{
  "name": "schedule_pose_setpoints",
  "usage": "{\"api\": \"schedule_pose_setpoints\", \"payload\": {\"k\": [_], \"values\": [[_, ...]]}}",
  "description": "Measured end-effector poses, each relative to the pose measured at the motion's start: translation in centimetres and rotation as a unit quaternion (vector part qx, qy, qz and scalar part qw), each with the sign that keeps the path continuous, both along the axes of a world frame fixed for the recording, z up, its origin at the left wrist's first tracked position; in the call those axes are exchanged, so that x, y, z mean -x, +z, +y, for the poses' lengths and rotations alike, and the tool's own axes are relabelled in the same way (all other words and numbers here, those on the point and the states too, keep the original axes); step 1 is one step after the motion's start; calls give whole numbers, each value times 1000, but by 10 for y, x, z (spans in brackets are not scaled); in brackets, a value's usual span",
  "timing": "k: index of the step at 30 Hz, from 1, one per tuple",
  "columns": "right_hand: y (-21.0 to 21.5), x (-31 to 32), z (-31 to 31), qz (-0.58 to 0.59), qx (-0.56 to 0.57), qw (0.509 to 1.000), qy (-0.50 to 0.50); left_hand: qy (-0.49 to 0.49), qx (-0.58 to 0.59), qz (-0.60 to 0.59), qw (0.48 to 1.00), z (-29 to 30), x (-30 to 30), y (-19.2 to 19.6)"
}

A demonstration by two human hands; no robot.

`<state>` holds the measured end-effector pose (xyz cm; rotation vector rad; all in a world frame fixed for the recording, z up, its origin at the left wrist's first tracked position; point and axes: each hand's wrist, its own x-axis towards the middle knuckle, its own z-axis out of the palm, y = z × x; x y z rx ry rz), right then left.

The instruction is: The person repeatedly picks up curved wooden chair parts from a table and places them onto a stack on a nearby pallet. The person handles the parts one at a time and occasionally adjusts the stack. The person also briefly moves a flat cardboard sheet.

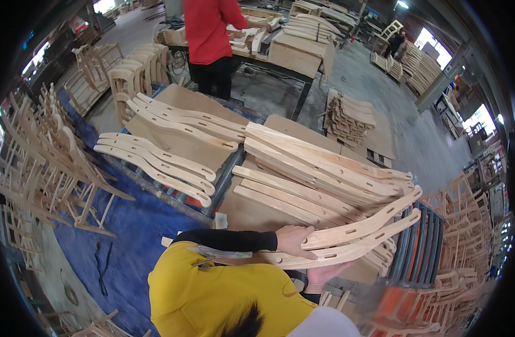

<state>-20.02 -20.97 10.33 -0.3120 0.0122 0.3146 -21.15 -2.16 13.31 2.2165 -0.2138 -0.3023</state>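
Two curved wooden chair posts with slots lie close together in front of me. My left hand [294, 240] holds the near end of the upper chair post [361, 226], with its fingertips reaching toward the lower one. Beneath the lower chair post [347, 252] my right hand [326, 272] grips from below, its fingers partly hidden by the wood. Just beyond, a stack of similar posts [324, 163] and straighter-looking posts [291, 194] rests on brown board. Several more slotted posts [156, 163] lie in two groups to the left.
A grey roller conveyor [417, 247] shows at the right of the stack. Chair frames crowd the left [61, 163] and right [465, 224]. Across from me, a person in a red top [207, 33] works at a bench [294, 56]. A pallet of wooden parts [350, 118] sits on the floor.
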Motion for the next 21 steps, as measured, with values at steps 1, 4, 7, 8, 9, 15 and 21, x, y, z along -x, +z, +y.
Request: {"api": "schedule_pose_setpoints", "payload": {"k": [1, 4, 7, 8, 9, 15, 21], "values": [[6, -1, 3, -14, -2, 1000, 7, 10, 1, -11, 1000, -1, 3, 6], [23, -1, 12, -44, -3, 999, 28, 34, -5, -32, 999, 1, 14, 19], [31, 0, 14, -42, -3, 998, 40, 44, -13, -24, 999, 2, 25, 20], [33, 0, 15, -36, -6, 999, 41, 43, -9, -18, 999, 4, 29, 19], [35, -1, 17, -30, -11, 999, 44, 46, -8, -13, 999, 6, 32, 18], [31, -2, 13, 8, -12, 997, 72, 86, -8, -30, 996, 4, 39, 13], [14, -4, 4, 50, 4, 996, 77, 60, -23, -61, 996, 2, 40, 12]]}}
